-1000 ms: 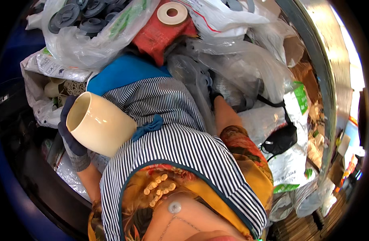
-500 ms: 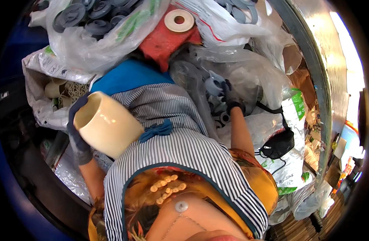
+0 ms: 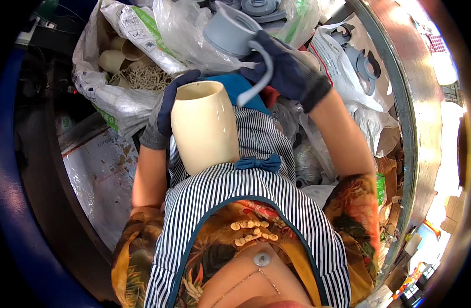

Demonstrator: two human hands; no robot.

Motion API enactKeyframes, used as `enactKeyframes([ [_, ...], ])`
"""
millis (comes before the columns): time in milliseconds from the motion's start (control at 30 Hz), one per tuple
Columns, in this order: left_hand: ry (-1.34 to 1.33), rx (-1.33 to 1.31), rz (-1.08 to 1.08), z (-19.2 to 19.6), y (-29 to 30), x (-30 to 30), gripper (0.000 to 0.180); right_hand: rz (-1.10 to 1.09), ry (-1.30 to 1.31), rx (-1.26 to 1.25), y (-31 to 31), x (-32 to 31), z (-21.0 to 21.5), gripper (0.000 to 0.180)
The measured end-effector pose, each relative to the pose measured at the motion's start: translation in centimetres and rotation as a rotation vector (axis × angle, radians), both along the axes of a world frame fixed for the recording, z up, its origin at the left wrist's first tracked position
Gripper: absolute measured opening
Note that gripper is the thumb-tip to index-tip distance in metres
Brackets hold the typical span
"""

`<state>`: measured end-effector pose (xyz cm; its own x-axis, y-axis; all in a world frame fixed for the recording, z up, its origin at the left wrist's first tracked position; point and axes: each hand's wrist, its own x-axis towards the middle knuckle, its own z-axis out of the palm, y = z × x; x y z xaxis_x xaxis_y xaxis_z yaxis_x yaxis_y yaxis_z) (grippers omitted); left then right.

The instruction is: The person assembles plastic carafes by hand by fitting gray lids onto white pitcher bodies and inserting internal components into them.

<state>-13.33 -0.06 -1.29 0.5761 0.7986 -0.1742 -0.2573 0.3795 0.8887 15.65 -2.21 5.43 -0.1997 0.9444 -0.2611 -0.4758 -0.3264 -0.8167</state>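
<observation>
My left hand (image 3: 169, 105), in a dark blue and grey glove, is closed on the side of a cream jug body (image 3: 205, 131). This glossy, barrel-shaped body rests on my lap against the striped apron (image 3: 235, 192), its wide mouth tipped up and away from me. Beyond the mouth and to its right, my right hand (image 3: 289, 69), gloved alike, grips a grey plastic pitcher top (image 3: 229, 35) with a pouring lip and a long curved handle. The pitcher top is held in the air, apart from the jug body. My right fingertips are partly hidden behind the handle.
A white woven sack (image 3: 110, 100) at the left holds cream pieces and shredded packing. Clear bags (image 3: 179, 38) of grey plastic parts lie ahead, and a white bag (image 3: 325, 43) with more grey parts stands at the right. A curved metal-edged rim (image 3: 405, 113) runs down the right side.
My right hand has lifted the grey pitcher top from the clear bag at my right, up and leftward toward the jug body. The jug body has become more upright. The whole view has shifted.
</observation>
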Motion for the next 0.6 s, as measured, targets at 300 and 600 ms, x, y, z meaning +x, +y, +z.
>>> enactKeyframes([
  [300, -0.162, -0.01, 0.068, 0.1, -1.3, -1.8, 0.064, -0.181, 0.034, -0.247, 5.5, -2.0, 0.1, 0.033],
  [600, -0.049, -0.03, -0.03, 0.1, -0.6, -0.7, 0.071, 0.344, -0.639, 0.116, -0.2, -3.0, 4.2, 0.046],
])
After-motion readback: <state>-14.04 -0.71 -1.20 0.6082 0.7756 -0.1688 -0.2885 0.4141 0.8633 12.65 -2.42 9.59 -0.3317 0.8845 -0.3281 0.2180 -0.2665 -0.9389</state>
